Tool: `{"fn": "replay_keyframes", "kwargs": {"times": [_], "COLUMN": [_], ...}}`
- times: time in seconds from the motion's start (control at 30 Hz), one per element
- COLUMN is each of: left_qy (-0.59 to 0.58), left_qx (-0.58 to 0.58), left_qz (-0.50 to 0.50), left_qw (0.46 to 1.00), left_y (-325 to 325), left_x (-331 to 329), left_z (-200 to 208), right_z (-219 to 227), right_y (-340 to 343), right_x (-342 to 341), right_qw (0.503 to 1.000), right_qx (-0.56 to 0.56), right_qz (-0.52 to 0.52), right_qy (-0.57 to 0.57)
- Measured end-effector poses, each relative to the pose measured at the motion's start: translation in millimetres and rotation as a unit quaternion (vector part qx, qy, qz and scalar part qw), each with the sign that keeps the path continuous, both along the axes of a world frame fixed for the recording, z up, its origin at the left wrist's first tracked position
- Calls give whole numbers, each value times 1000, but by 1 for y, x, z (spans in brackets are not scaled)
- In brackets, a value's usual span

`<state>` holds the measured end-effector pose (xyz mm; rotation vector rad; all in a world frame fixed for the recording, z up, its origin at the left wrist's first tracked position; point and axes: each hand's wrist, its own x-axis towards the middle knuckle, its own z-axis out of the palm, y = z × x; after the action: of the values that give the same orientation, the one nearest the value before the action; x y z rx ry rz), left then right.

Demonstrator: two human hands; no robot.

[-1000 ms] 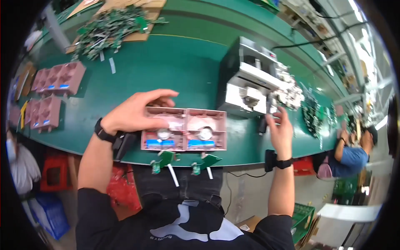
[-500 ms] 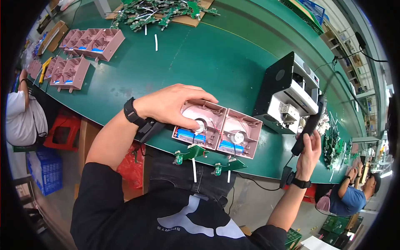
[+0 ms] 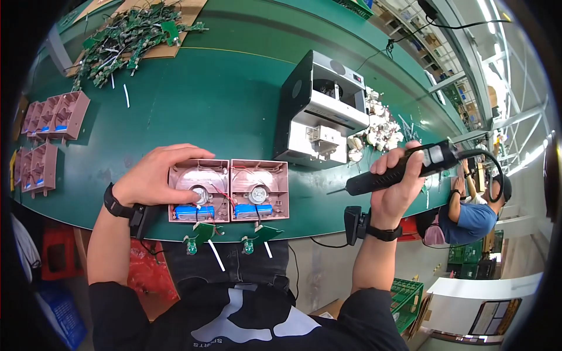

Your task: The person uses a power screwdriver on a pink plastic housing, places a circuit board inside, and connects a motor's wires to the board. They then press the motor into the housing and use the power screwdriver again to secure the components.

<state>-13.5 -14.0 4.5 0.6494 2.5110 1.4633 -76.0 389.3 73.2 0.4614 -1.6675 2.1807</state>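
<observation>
Two open pink plastic housings stand side by side at the table's near edge. My left hand (image 3: 153, 176) grips the left housing (image 3: 225, 186), thumb by its round silver-white part (image 3: 200, 195) and fingers over the far wall. Beside it, the right housing (image 3: 284, 199) holds a similar round part (image 3: 257, 195). Each has a blue battery pack (image 3: 253, 211) along its near side. Small green circuit boards (image 3: 204, 232) hang by wires over the table edge. My right hand (image 3: 395, 190) is closed around a black electric screwdriver (image 3: 374, 180), held raised with its bit pointing left towards the housings.
A black-and-silver boxy machine (image 3: 319, 111) stands beyond the housings, with white parts (image 3: 383, 126) heaped behind it. More pink housings (image 3: 61, 117) sit at left, below a pile of circuit boards (image 3: 132, 41). A co-worker (image 3: 471, 219) is at far right.
My right hand has lifted the screwdriver and swung it so its bit points left. The view has shifted right, and the housings now lie straighter, my left hand still on the left one.
</observation>
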Motion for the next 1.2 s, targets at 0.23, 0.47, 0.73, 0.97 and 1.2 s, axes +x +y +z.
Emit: {"fn": "replay_keyframes", "kwargs": {"times": [0.23, 0.47, 0.73, 0.97, 1.2], "left_qy": [9, -14, 28, 21, 59], "left_qx": [-1, 74, 35, 37, 46], "left_qz": [7, 26, 20, 15, 20], "left_qw": [1000, 997, 999, 999, 997], "left_y": [1, 8, 5, 5, 4], "left_x": [3, 5, 5, 4, 5], "left_z": [2, -11, -12, -15, -9], "right_z": [60, 45, 38, 8, 19], "right_y": [-46, -63, -89, -98, -93], "right_x": [-15, -32, 39, 43, 51], "right_qw": [995, 999, 993, 990, 992], "right_qx": [-16, 35, 3, 57, -13], "right_qz": [24, -15, 117, 125, 125], "right_qy": [91, -11, 28, 37, 8]}}
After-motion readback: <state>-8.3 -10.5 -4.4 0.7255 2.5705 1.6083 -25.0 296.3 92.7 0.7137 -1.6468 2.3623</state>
